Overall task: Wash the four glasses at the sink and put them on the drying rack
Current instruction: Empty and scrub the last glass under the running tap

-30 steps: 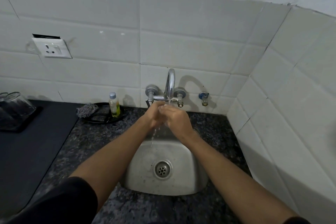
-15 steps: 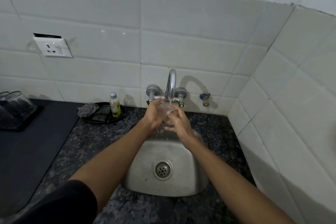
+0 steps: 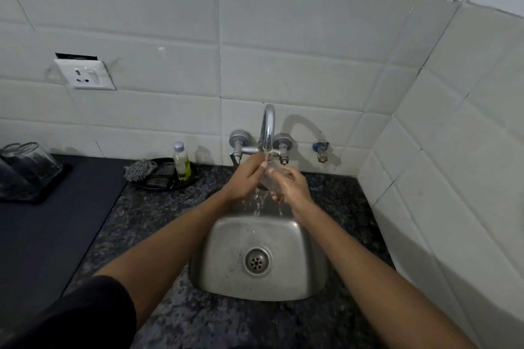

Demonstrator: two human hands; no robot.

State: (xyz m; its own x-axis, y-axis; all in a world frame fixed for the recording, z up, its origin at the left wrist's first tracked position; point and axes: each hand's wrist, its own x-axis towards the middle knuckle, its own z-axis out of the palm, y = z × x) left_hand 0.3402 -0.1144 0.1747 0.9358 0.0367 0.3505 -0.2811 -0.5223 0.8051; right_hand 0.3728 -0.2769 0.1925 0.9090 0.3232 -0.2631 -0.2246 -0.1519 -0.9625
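Under the tap (image 3: 268,127) at twelve o'clock, left hand (image 3: 246,178) and right hand (image 3: 292,185) each grip the glass (image 3: 269,177) so water rinses it over the sink (image 3: 306,272); washed glasses (image 3: 25,161) drain at nine o'clock.

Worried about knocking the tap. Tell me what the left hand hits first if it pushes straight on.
Likely the tap: the left hand, gripping the glass, points up toward its crossbar; depth is unclear.

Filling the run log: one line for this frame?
phase: rinsing | glass: under running tap, over sink | left hand: grips glass | right hand: holds glass | rack: upturned glasses
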